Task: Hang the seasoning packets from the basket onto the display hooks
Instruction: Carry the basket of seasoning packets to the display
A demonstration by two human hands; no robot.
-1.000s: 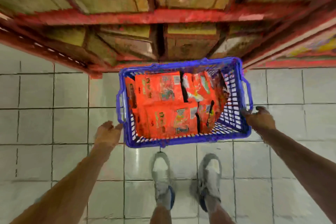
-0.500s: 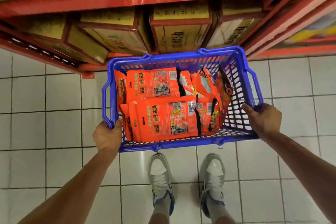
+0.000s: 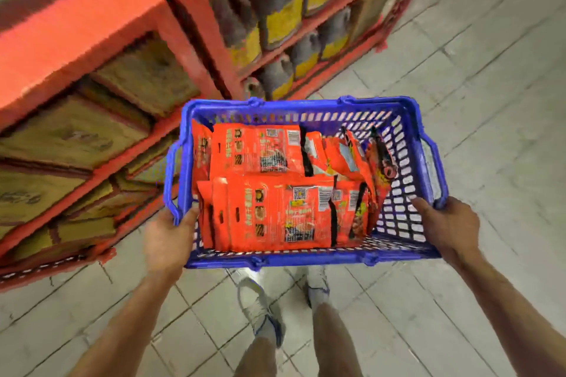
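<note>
A blue plastic basket point(image 3: 306, 260) hangs above the floor in front of me. My left hand point(image 3: 167, 240) grips its left rim near the handle. My right hand point(image 3: 450, 228) grips the right rim. Inside lie several orange seasoning packets point(image 3: 275, 211), stacked flat on the left and standing on edge toward the right. No display hooks are in view.
Red shelving point(image 3: 76, 27) with cardboard boxes point(image 3: 70, 135) runs along the left. Further back, a red shelf holds dark bottles with yellow labels point(image 3: 275, 27). Grey tiled floor point(image 3: 474, 76) stretches to the right. My two shoes point(image 3: 260, 309) stand below the basket.
Both hands took hold of the basket rims and lifted it off the floor. The view has turned, so the shelving now sits at the left and open aisle at the right.
</note>
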